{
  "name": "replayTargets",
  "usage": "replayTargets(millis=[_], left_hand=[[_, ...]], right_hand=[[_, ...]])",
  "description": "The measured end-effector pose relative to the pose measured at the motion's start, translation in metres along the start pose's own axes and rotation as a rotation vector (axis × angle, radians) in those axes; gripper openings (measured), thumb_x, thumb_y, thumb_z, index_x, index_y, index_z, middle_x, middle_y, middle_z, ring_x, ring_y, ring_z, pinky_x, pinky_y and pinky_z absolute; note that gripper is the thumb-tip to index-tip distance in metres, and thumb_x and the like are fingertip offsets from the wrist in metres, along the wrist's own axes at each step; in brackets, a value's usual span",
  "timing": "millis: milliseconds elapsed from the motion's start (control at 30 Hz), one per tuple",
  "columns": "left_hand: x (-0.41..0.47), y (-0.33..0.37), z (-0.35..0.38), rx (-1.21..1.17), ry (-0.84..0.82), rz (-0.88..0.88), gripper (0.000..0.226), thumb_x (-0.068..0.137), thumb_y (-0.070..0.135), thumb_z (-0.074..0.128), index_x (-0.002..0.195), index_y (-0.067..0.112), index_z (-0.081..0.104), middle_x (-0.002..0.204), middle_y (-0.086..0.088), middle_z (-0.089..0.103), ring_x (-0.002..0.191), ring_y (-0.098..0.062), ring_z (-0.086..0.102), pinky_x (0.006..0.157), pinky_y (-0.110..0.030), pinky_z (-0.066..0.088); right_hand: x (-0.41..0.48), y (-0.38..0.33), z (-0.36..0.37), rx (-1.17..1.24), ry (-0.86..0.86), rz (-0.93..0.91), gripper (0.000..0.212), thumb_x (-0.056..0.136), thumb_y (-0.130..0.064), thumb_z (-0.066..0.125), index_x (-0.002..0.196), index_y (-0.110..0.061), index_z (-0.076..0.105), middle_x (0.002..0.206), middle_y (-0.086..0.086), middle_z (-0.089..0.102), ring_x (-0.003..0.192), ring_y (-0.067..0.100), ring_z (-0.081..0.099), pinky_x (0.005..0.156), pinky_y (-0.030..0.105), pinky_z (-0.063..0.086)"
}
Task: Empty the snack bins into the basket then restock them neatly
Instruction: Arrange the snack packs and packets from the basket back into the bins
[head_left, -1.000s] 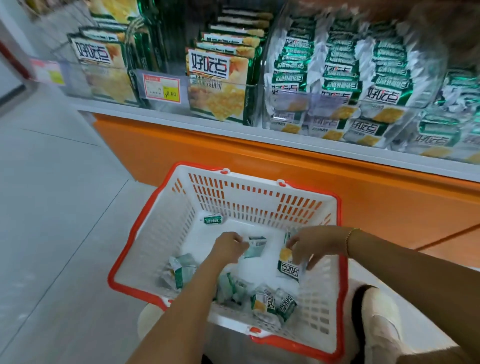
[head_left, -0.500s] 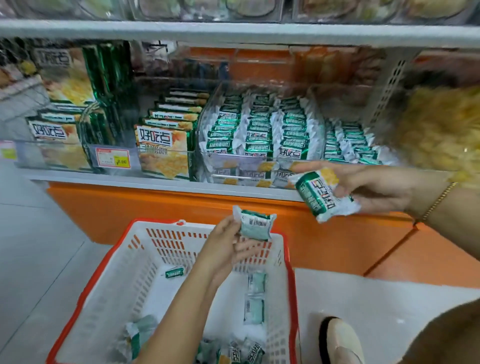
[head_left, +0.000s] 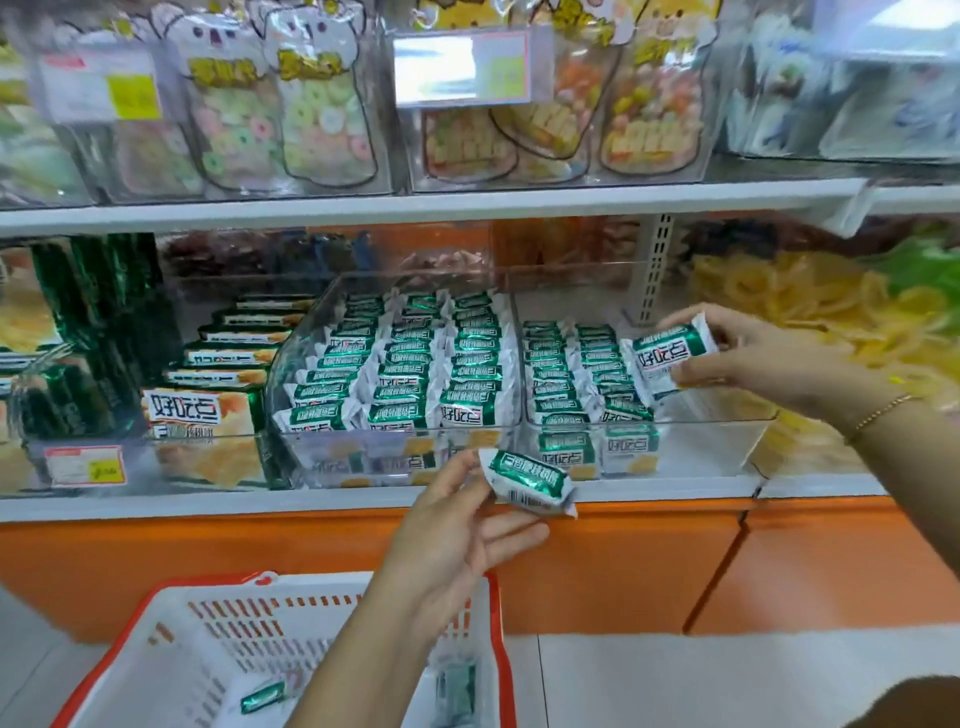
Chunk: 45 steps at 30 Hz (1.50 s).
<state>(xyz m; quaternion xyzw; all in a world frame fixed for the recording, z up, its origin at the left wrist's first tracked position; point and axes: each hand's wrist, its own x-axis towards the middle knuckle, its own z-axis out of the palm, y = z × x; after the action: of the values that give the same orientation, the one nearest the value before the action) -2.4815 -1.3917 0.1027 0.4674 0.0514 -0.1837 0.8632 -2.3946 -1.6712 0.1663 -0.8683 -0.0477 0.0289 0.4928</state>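
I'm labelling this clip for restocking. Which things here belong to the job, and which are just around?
Job: left hand with green packet; right hand with second packet; part-filled bin; basket.
Around: candy bags; cracker boxes; price tag.

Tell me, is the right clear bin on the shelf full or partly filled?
The right bin is partly filled: two rows of packets occupy its left side, its right side is bare.
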Motion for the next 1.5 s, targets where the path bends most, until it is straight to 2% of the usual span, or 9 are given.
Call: replayTargets(millis=[367, 667, 767, 933, 1067, 1167, 1267, 1367, 1500], left_hand=[[0.035, 0.012, 0.044, -0.377, -0.105, -0.173, 0.039, 0.090, 0.032, 0.051, 0.114, 0.003, 0.052, 0.118, -0.035, 0.057, 0.107, -0.052, 0.057, 0.067, -0.050, 0.059], [0.077, 0.037, 0.066, -0.007, 0.003, 0.056, 0.017, 0.080, 0.001, 0.062, 0.096, 0.001, 0.058, 0.112, -0.017, 0.058, 0.102, -0.030, 0.065, 0.074, -0.038, 0.060], [0.091, 0.035, 0.066, 0.254, 0.080, 0.077, 0.020, 0.086, -0.005, 0.055, 0.095, 0.012, 0.061, 0.110, -0.012, 0.057, 0.103, -0.023, 0.058, 0.082, -0.034, 0.054], [0.114, 0.038, 0.073, 0.428, 0.095, 0.161, 0.041, 0.084, -0.007, 0.059, 0.114, 0.021, 0.062, 0.106, -0.009, 0.060, 0.081, -0.020, 0.055, 0.067, -0.027, 0.045], [0.147, 0.035, 0.086, 0.787, 0.130, 0.266, 0.039, 0.082, -0.004, 0.065, 0.107, 0.025, 0.062, 0.109, -0.007, 0.059, 0.063, -0.021, 0.049, 0.049, -0.022, 0.042], [0.171, 0.026, 0.092, 0.981, 0.124, 0.246, 0.035, 0.082, -0.004, 0.066, 0.104, 0.022, 0.061, 0.109, -0.001, 0.052, 0.065, -0.018, 0.052, 0.052, -0.022, 0.043], [0.190, 0.020, 0.089, 1.113, 0.142, 0.262, 0.032, 0.085, -0.003, 0.064, 0.107, 0.019, 0.060, 0.099, -0.001, 0.051, 0.059, -0.013, 0.048, 0.045, -0.017, 0.040], [0.201, 0.020, 0.085, 1.424, 0.214, 0.331, 0.037, 0.085, -0.002, 0.064, 0.114, 0.020, 0.061, 0.118, -0.004, 0.052, 0.088, -0.023, 0.059, 0.071, -0.027, 0.049], [0.189, 0.019, 0.088, 1.729, 0.052, 0.574, 0.027, 0.085, 0.016, 0.069, 0.111, 0.020, 0.062, 0.117, -0.002, 0.053, 0.109, -0.021, 0.052, 0.091, -0.031, 0.042]], right_hand=[[0.034, 0.028, -0.009, -0.335, -0.327, 0.166, 0.028, 0.076, -0.046, 0.070, 0.083, -0.019, 0.073, 0.068, -0.018, 0.060, 0.066, -0.003, 0.053, 0.066, 0.015, 0.039], [0.044, 0.022, 0.001, -0.955, -0.457, 0.364, 0.083, 0.081, -0.075, 0.039, 0.124, -0.006, 0.058, 0.095, 0.005, 0.064, 0.078, 0.018, 0.058, 0.065, 0.025, 0.039], [0.048, 0.028, 0.009, -0.928, -0.473, 0.353, 0.099, 0.074, -0.084, 0.033, 0.132, -0.005, 0.053, 0.135, 0.011, 0.055, 0.122, 0.026, 0.052, 0.099, 0.035, 0.042], [0.051, 0.033, 0.013, -0.662, -0.426, 0.440, 0.100, 0.075, -0.078, 0.047, 0.141, -0.003, 0.041, 0.149, 0.008, 0.039, 0.131, 0.024, 0.042, 0.109, 0.036, 0.036], [0.053, 0.033, 0.013, -0.665, -0.347, 0.439, 0.064, 0.085, -0.066, 0.050, 0.102, -0.006, 0.062, 0.092, 0.009, 0.060, 0.074, 0.014, 0.059, 0.067, 0.021, 0.047], [0.050, 0.028, 0.017, -0.754, -0.291, 0.429, 0.054, 0.089, -0.061, 0.049, 0.062, -0.015, 0.038, 0.059, -0.001, 0.037, 0.048, 0.012, 0.036, 0.049, 0.024, 0.029], [0.047, 0.030, 0.013, -0.759, -0.311, 0.382, 0.061, 0.086, -0.065, 0.048, 0.065, -0.008, 0.047, 0.070, 0.008, 0.050, 0.059, 0.020, 0.045, 0.057, 0.028, 0.032], [0.042, 0.033, 0.006, -0.730, -0.333, 0.355, 0.077, 0.082, -0.067, 0.053, 0.113, 0.002, 0.064, 0.109, 0.019, 0.065, 0.088, 0.028, 0.059, 0.075, 0.033, 0.045], [0.043, 0.033, 0.006, -0.716, -0.293, 0.343, 0.076, 0.077, -0.064, 0.063, 0.119, -0.001, 0.063, 0.103, 0.014, 0.068, 0.078, 0.018, 0.048, 0.065, 0.028, 0.037]])
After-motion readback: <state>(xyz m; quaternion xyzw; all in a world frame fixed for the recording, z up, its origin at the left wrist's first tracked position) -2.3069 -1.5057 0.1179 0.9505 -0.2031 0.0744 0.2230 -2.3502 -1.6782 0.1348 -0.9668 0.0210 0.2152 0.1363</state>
